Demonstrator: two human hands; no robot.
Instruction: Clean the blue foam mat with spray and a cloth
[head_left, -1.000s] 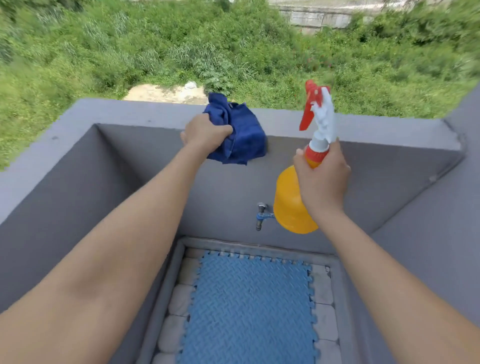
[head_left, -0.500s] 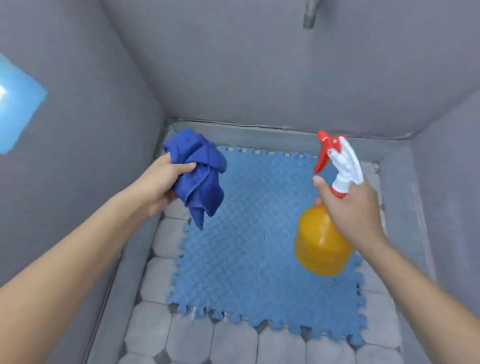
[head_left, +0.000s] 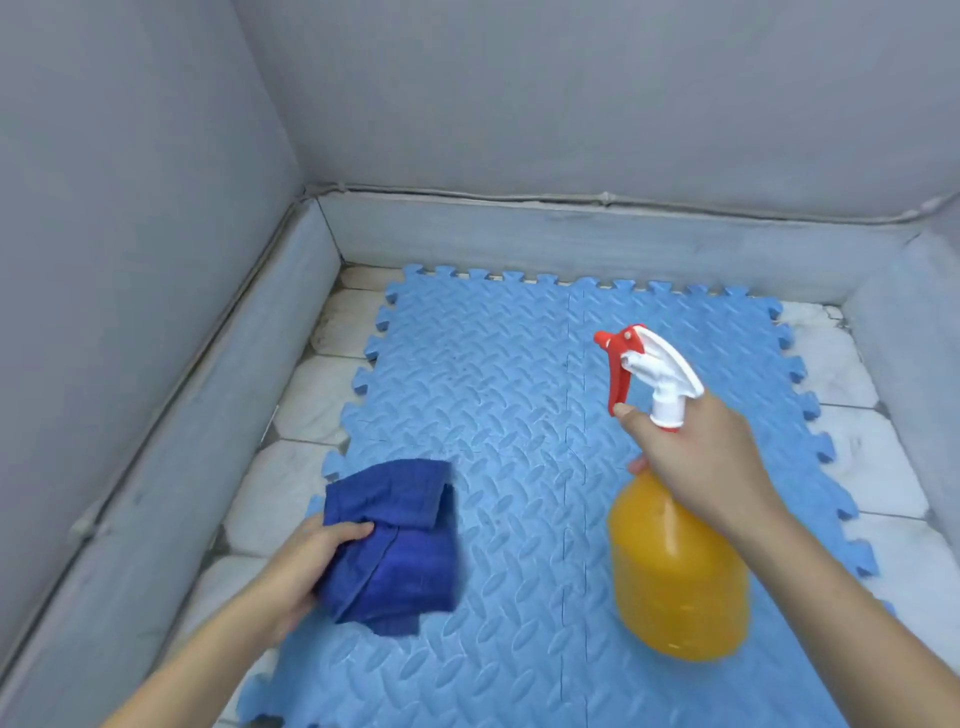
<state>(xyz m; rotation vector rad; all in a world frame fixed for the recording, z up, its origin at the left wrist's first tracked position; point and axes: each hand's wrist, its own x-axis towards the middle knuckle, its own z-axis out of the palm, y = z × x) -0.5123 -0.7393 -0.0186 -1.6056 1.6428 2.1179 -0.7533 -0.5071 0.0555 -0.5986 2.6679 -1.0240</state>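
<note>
Our left hand (head_left: 304, 569) grips a folded dark blue cloth (head_left: 397, 545) at lower left, thumb curled over its top, against the blue foam mat (head_left: 509, 395) that fills the middle of the frame. Our right hand (head_left: 698, 467) wraps the neck of an orange spray bottle (head_left: 678, 577) above the mat's right side, forefinger on the red trigger (head_left: 618, 379). White floor tiles (head_left: 306, 400) border the mat, with grey walls (head_left: 519, 93) around them.

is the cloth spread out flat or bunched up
Bunched, not spread flat: the cloth lies in thick folds on the mat, one edge gripped by the left hand.
</note>
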